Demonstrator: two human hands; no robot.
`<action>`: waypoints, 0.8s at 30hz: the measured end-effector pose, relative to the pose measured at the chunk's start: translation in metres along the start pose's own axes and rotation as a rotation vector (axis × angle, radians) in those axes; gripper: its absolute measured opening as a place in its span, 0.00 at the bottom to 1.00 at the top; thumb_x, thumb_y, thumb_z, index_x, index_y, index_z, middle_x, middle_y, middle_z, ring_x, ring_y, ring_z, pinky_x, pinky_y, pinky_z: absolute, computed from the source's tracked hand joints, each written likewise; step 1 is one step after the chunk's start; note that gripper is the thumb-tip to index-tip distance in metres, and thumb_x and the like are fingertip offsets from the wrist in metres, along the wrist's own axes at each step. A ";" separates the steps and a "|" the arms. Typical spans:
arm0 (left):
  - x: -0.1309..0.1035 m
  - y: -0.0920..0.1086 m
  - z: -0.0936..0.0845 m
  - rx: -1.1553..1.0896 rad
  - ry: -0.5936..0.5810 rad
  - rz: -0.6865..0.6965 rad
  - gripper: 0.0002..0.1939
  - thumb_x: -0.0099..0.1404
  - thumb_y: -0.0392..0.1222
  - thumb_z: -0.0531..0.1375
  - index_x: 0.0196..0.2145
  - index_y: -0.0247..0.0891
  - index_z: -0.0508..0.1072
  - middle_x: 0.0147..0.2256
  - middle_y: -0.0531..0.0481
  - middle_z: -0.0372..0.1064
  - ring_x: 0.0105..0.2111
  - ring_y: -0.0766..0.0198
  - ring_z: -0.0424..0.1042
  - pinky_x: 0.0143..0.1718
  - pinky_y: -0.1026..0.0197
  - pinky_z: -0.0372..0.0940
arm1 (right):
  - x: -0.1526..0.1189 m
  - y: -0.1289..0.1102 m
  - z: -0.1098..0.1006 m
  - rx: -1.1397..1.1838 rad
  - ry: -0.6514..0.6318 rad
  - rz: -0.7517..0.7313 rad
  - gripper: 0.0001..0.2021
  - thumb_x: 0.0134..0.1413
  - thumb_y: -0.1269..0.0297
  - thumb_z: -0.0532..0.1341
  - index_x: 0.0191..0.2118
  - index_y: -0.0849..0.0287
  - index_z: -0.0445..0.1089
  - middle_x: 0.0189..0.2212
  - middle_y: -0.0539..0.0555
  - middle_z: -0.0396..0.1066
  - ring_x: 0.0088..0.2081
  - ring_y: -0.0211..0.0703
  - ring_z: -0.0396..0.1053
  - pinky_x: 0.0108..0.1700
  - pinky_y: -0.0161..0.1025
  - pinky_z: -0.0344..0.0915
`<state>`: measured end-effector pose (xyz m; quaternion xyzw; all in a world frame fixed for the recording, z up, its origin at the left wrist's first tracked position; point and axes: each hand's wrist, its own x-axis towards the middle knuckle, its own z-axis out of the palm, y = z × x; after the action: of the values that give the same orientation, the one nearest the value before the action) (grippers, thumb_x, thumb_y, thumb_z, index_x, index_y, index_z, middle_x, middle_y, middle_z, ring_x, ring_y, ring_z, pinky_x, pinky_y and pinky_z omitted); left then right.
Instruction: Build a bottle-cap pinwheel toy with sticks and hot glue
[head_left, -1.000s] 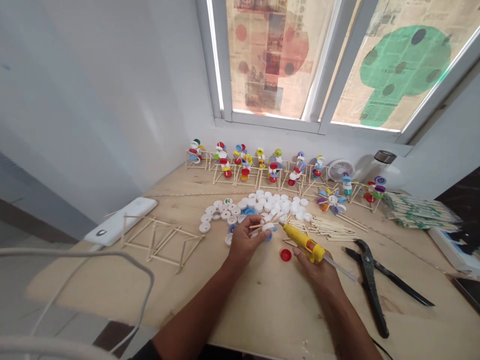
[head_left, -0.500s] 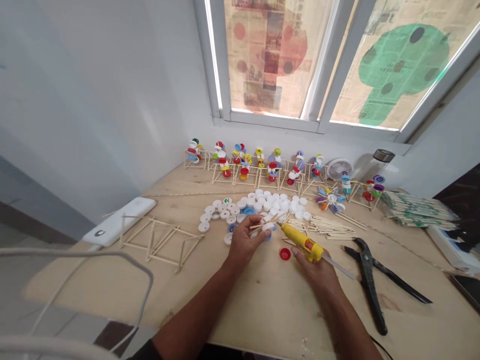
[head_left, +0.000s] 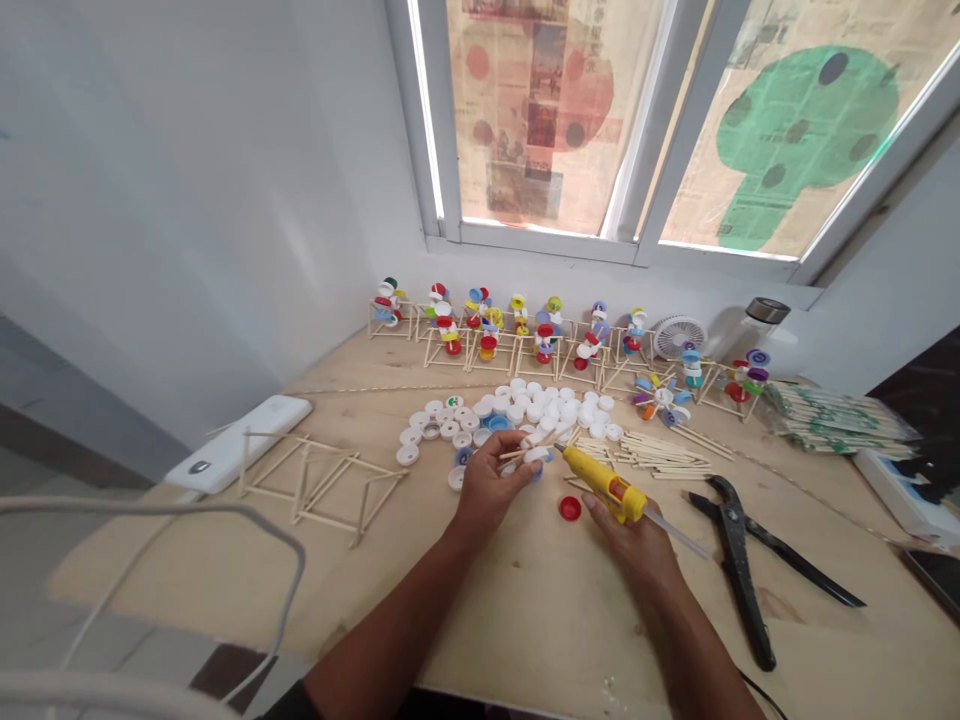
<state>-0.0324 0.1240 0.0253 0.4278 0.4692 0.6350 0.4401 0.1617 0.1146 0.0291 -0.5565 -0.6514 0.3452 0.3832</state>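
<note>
Fingers of my left hand [head_left: 491, 487] pinch a small piece made of thin wooden sticks and white bottle caps [head_left: 535, 455]. My right hand [head_left: 634, 540] is wrapped round a yellow glue gun [head_left: 604, 480], its nozzle close to the right side of that piece. A clear glue stick pokes out of the gun's back end. Just left of the gun, a red cap [head_left: 570, 509] lies on the wooden table [head_left: 517, 620]. Beyond my hands is a spread of white caps [head_left: 551, 405], with a few blue ones, beside a pile of loose sticks [head_left: 660, 455].
Black pliers [head_left: 739, 560] lie open at the right. Stick frames [head_left: 322, 480] and a white power bank [head_left: 240, 440] are at the left. Several cap-and-stick models [head_left: 487, 345], a small fan [head_left: 679, 338] and a bottle [head_left: 765, 325] line the back. Bagged sticks [head_left: 840, 420] lie far right.
</note>
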 end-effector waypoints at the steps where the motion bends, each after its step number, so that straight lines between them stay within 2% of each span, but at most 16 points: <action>1: 0.000 0.000 0.000 0.001 -0.002 0.001 0.19 0.46 0.43 0.69 0.36 0.38 0.71 0.36 0.49 0.73 0.37 0.60 0.73 0.40 0.59 0.67 | 0.000 0.000 0.000 -0.004 0.001 0.012 0.18 0.49 0.50 0.61 0.36 0.62 0.73 0.29 0.55 0.75 0.30 0.46 0.70 0.30 0.37 0.64; 7: 0.000 -0.001 -0.001 -0.003 0.008 0.002 0.19 0.46 0.43 0.68 0.36 0.38 0.71 0.35 0.50 0.73 0.36 0.59 0.73 0.38 0.59 0.68 | 0.004 0.003 -0.001 -0.027 -0.003 0.071 0.19 0.47 0.48 0.61 0.33 0.62 0.73 0.24 0.54 0.73 0.26 0.44 0.69 0.28 0.36 0.64; 13: 0.000 0.000 0.000 0.034 -0.001 0.031 0.18 0.47 0.42 0.68 0.37 0.38 0.71 0.36 0.49 0.73 0.37 0.59 0.73 0.39 0.59 0.68 | 0.003 0.003 0.000 -0.035 -0.007 0.041 0.19 0.46 0.50 0.62 0.35 0.62 0.74 0.29 0.56 0.76 0.30 0.47 0.71 0.31 0.37 0.65; 20: 0.000 -0.002 -0.001 0.031 0.004 0.033 0.17 0.47 0.41 0.68 0.37 0.38 0.72 0.35 0.50 0.73 0.37 0.59 0.73 0.40 0.59 0.67 | 0.004 0.002 -0.001 -0.037 -0.005 0.066 0.19 0.47 0.48 0.60 0.34 0.62 0.73 0.26 0.54 0.74 0.28 0.46 0.70 0.30 0.37 0.65; 24: 0.001 -0.002 -0.001 0.025 -0.006 0.038 0.18 0.47 0.42 0.68 0.37 0.39 0.72 0.37 0.49 0.73 0.39 0.58 0.73 0.41 0.58 0.67 | 0.004 0.003 0.000 -0.023 -0.027 0.038 0.20 0.47 0.48 0.61 0.36 0.62 0.73 0.28 0.55 0.75 0.30 0.47 0.71 0.30 0.37 0.65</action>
<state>-0.0334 0.1247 0.0228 0.4439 0.4675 0.6359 0.4242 0.1628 0.1186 0.0265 -0.5683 -0.6499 0.3524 0.3613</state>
